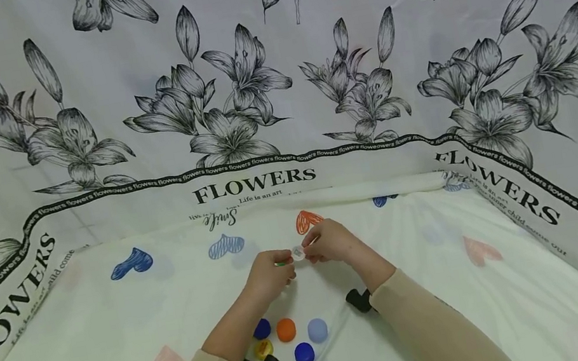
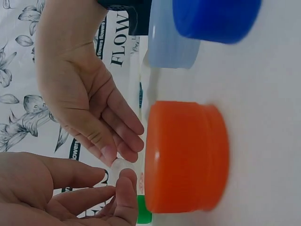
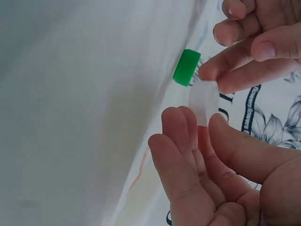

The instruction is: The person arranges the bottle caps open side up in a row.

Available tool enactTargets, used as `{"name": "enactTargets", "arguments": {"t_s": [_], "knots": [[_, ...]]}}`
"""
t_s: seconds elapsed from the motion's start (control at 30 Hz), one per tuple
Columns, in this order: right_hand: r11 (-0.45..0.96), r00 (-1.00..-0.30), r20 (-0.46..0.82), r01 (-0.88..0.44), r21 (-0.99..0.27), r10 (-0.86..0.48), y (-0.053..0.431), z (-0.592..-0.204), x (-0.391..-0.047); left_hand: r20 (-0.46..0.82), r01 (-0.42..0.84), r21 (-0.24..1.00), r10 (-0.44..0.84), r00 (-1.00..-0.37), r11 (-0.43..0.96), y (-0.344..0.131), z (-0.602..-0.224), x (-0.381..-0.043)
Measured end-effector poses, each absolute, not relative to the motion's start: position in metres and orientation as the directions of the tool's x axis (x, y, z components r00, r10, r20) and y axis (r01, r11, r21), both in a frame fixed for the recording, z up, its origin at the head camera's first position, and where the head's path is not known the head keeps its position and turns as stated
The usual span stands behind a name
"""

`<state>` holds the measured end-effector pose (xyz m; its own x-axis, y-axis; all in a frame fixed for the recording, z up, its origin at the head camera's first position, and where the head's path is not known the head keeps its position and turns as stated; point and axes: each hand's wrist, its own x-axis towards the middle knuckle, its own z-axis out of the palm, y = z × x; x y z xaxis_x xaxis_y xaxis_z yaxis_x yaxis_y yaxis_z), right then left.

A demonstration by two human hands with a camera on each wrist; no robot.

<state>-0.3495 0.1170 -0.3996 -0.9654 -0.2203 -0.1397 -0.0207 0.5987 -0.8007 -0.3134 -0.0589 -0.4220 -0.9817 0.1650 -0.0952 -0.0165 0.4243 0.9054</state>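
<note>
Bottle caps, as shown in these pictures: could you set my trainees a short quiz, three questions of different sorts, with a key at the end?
1. Multiple choice: what do the thumb and finger of the right hand pinch?
A) a yellow cap
B) the whitish cap
C) an orange cap

2. True or false: in the head view, the light blue cap lies to the left of the orange cap.

3. Count: in the head view, how many caps lie in the group lower down the picture than the hands?

Key:
1. B
2. False; it lies to the right.
3. Five.
</note>
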Motion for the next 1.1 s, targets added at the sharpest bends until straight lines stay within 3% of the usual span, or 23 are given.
{"name": "enactTargets", "arguments": {"t_s": [0.3,0.9,1.1], "knots": [[0.643,-0.954,-0.166,-0.037,-0.765,-0.251,0.115,-0.403,-0.353,-0.146,-0.069,0.901,0.148,-0.978,0.428,-0.060,-0.419,-0.309],[0.703,-0.909,-0.241,-0.076,-0.707,-0.340,0.121,-0.400,-0.355,-0.238,-0.105,0.882,0.243,-0.940,0.459,-0.060,-0.407,-0.304],[0.703,-0.910,-0.197,-0.131,-0.699,-0.365,0.128,-0.392,-0.349,-0.173,0.000,0.866,0.300,-0.938,0.499,-0.076,-0.396,-0.303]]}}
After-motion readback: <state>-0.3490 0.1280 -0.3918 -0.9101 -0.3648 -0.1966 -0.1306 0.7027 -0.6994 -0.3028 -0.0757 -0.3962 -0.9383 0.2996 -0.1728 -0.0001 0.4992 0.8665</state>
